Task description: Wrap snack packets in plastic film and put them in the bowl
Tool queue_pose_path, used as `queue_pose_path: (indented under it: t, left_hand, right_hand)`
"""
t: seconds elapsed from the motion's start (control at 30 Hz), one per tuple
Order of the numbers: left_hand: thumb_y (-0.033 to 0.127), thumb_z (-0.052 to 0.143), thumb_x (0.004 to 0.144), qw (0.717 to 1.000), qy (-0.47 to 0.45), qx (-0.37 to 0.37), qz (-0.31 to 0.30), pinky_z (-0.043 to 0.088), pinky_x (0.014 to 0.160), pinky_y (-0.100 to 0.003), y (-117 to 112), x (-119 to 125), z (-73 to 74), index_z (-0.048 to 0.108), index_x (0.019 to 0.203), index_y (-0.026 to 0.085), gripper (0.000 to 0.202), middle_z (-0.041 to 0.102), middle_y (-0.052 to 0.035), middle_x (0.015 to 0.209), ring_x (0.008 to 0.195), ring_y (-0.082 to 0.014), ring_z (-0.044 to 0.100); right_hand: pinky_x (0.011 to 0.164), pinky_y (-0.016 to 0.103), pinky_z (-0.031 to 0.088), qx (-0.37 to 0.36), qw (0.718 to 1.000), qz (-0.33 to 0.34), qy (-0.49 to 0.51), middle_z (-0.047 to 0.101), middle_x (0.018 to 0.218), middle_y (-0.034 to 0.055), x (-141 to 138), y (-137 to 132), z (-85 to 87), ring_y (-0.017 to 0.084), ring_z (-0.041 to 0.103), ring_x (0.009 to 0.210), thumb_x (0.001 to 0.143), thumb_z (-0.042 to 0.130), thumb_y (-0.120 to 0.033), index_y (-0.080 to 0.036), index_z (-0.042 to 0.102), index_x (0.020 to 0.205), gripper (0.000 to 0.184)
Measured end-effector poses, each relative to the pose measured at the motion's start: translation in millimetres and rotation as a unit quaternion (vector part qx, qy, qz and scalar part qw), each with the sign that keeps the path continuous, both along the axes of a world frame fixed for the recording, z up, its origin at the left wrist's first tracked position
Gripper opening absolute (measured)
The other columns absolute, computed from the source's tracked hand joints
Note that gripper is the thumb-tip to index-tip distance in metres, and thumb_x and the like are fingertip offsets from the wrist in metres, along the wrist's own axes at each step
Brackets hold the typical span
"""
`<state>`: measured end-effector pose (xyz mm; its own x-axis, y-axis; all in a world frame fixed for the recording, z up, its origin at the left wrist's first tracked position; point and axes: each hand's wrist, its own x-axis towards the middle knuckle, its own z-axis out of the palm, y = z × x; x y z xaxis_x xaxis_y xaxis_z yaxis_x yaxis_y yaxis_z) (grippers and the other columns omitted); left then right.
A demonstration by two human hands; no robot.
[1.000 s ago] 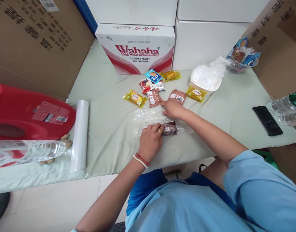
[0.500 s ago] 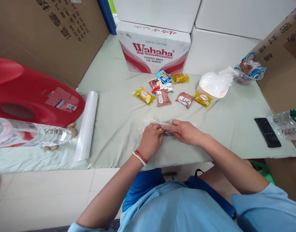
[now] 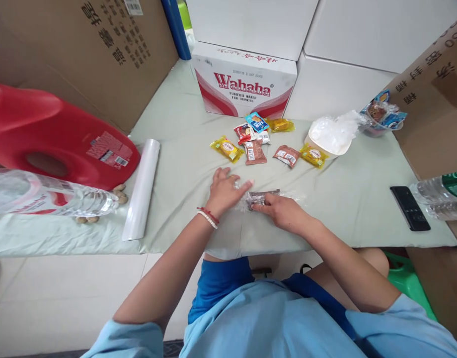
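Observation:
A small dark brown snack packet (image 3: 253, 198) lies on the cloth in front of me, with clear plastic film (image 3: 291, 196) around it and spreading out to both sides. My right hand (image 3: 286, 213) is at its right end, fingers closed on the packet and covering part of it. To the left, my left hand (image 3: 225, 190) has its fingers spread, the thumb pointing toward the packet. It holds nothing that I can see, though some film lies beside its thumb. Beyond the hands lie brown packets (image 3: 255, 152) and yellow packets (image 3: 227, 149).
A white bowl (image 3: 331, 139) with crumpled plastic stands at the back right, near a clear tub of snacks (image 3: 382, 124). A film roll (image 3: 141, 191), red jug (image 3: 79, 149) and water bottle (image 3: 53, 196) are left. A phone (image 3: 410, 209) lies right; a Wahaha box (image 3: 247, 84) is behind.
My left hand has let go of the packet, moved left and spread its fingers. The right hand stays on the packet, more of which now shows. The view has shifted slightly.

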<state>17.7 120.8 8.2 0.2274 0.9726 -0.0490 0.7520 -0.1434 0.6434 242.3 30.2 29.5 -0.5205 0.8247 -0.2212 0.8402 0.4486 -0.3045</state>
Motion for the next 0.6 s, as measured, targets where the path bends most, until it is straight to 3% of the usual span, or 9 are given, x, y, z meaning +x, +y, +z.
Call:
queue_pose_path:
  t: [0.07,0.13,0.2,0.3,0.4,0.47,0.6]
  left_hand:
    - [0.043,0.074,0.082,0.997,0.035,-0.030,-0.057,0.037,0.121,-0.053,-9.5,-1.3,4.9,0.072,0.091,0.019,0.025,0.058,-0.0166,0.148,0.148,-0.0404,0.042]
    - [0.034,0.068,0.081,0.993,0.047,-0.049,-0.092,0.046,0.111,-0.047,-21.9,-13.2,10.8,0.069,0.088,0.020,0.016,0.067,-0.0145,0.134,0.129,-0.0352,0.058]
    - [0.034,0.061,0.084,0.994,0.028,-0.072,-0.079,0.051,0.093,-0.041,-33.6,-29.1,17.5,0.065,0.086,0.022,0.013,0.073,-0.0085,0.102,0.098,-0.0279,0.067]
    - [0.043,0.061,0.085,0.991,-0.058,-0.121,-0.003,0.047,0.071,-0.033,-48.0,-39.8,27.9,0.061,0.084,0.023,0.020,0.067,-0.0005,0.074,0.071,-0.0215,0.062]
    - [0.046,0.066,0.084,0.973,-0.173,-0.143,0.044,0.048,0.067,-0.030,-57.6,-20.0,36.0,0.063,0.087,0.022,0.025,0.068,0.0005,0.074,0.068,-0.0191,0.064]
    - [0.043,0.063,0.089,0.967,-0.207,-0.148,0.022,0.051,0.070,-0.030,-60.5,4.8,38.5,0.066,0.093,0.021,0.023,0.071,-0.0012,0.078,0.072,-0.0199,0.068]
    - [0.029,0.046,0.100,0.988,-0.109,-0.073,-0.079,0.054,0.087,-0.036,-60.9,47.2,33.0,0.071,0.086,0.019,0.030,0.071,-0.0077,0.088,0.089,-0.0234,0.070]
  right_hand:
    - [0.072,0.028,0.039,-0.004,1.000,-0.004,0.026,0.068,0.110,0.0076,2.4,-0.8,-1.7,0.021,0.058,0.087,0.103,0.051,-0.014,-0.035,0.067,0.147,0.051]
    - [0.079,0.030,0.045,-0.007,0.997,0.008,0.073,0.067,0.111,0.0093,6.3,-2.1,-2.3,0.022,0.059,0.091,0.104,0.053,-0.020,-0.029,0.066,0.147,0.046]
    - [0.087,0.035,0.049,-0.010,0.991,0.021,0.131,0.065,0.113,0.0120,10.6,-3.6,-1.0,0.024,0.061,0.098,0.105,0.057,-0.032,-0.023,0.061,0.152,0.048]
    - [0.093,0.041,0.052,-0.017,0.980,0.013,0.197,0.064,0.113,0.0136,13.2,-4.6,1.8,0.027,0.061,0.103,0.106,0.056,-0.049,-0.019,0.052,0.158,0.060]
    - [0.096,0.045,0.053,-0.014,0.980,0.008,0.200,0.064,0.111,0.0142,9.1,-4.8,2.3,0.028,0.060,0.104,0.107,0.052,-0.048,-0.017,0.056,0.154,0.056]
    - [0.098,0.048,0.053,-0.008,0.982,0.009,0.188,0.064,0.113,0.0166,6.3,-6.8,2.4,0.030,0.060,0.106,0.105,0.056,-0.044,-0.013,0.061,0.149,0.053]
    - [0.104,0.049,0.052,-0.029,0.972,0.005,0.233,0.065,0.129,0.0194,16.1,-16.6,7.8,0.031,0.060,0.118,0.100,0.065,-0.039,-0.014,0.069,0.136,0.044]
